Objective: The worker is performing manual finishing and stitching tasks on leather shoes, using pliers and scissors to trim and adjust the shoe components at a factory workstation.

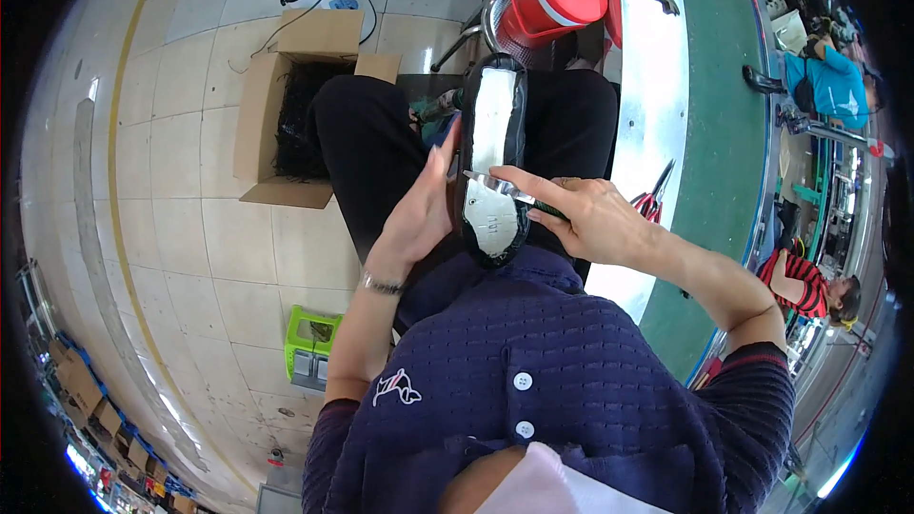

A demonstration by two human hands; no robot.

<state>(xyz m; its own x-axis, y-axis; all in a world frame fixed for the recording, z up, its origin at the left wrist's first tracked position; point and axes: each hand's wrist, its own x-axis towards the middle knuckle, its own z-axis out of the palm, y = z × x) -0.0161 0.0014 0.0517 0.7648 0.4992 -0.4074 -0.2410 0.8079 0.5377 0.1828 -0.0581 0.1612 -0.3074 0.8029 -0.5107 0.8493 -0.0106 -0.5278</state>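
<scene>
A black shoe [493, 219], sole side up with a white bottom, lies lengthwise over my lap between my thighs. My left hand [419, 205] is against its left side, fingers pointing forward along the edge and partly hidden there. In my right hand [590, 214] is a hand tool [500, 186] with a bright metal end and a dark green handle. Its metal end lies across the middle of the shoe's bottom, pointing left, and my right index finger stretches along it. Whether the tool is a knife or pincers is hard to make out.
An open cardboard box [257, 124] with black material inside stands left of my knees. Ahead is a red and white jug [562, 5] on a stool. A metal bench [652, 105] with red-handled scissors [649, 205] runs along my right. A green plastic container [297, 343] sits on the floor.
</scene>
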